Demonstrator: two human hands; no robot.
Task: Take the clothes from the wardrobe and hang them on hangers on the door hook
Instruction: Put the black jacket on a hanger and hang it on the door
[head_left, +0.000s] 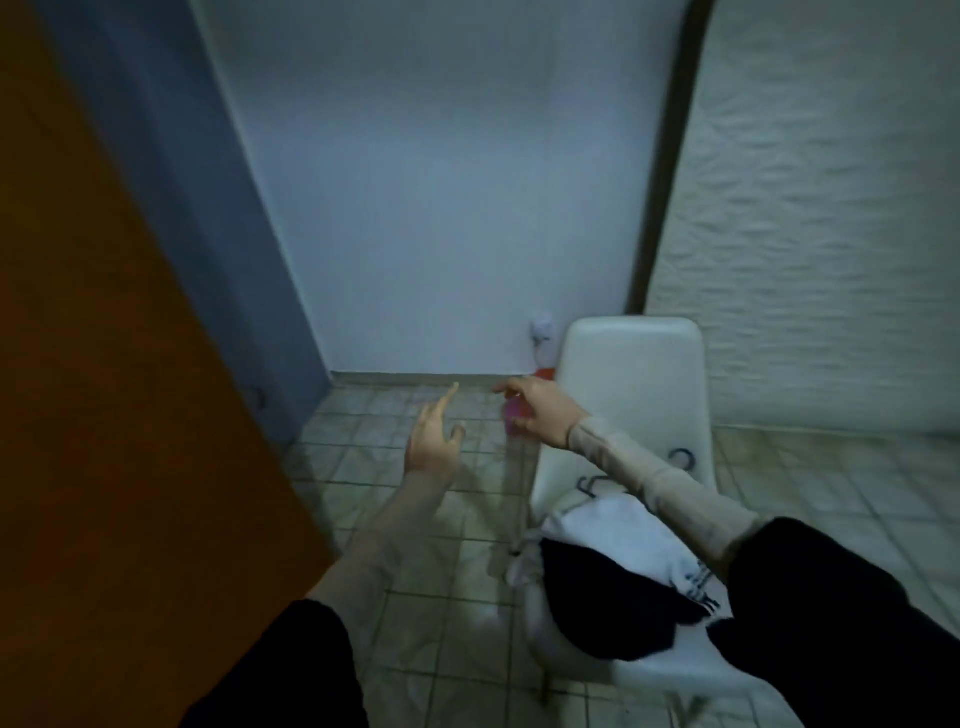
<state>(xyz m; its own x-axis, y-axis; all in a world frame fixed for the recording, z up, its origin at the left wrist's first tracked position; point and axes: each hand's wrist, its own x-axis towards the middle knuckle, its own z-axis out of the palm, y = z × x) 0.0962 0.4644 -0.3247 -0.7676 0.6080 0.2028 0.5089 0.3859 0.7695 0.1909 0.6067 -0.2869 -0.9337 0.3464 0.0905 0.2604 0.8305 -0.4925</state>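
A white chair (634, 364) stands to the right with clothes piled on its seat: a white garment (618, 530) with dark print and a black garment (613, 603) lying over it. Dark hanger hooks (592, 486) poke out behind the pile. My left hand (434, 441) hovers over the floor tiles, fingers spread and holding nothing. My right hand (535, 410) reaches left past the chair back with its fingers round a small pink object (514, 413), which is too blurred to identify. An orange door (130, 415) fills the left side.
A blue-grey panel (208, 234) stands beside the orange door. A white wall (441, 182) closes the back. A small white fitting (541, 332) and a red object (545, 372) sit at the wall's foot. Pale floor tiles (415, 519) lie between door and chair.
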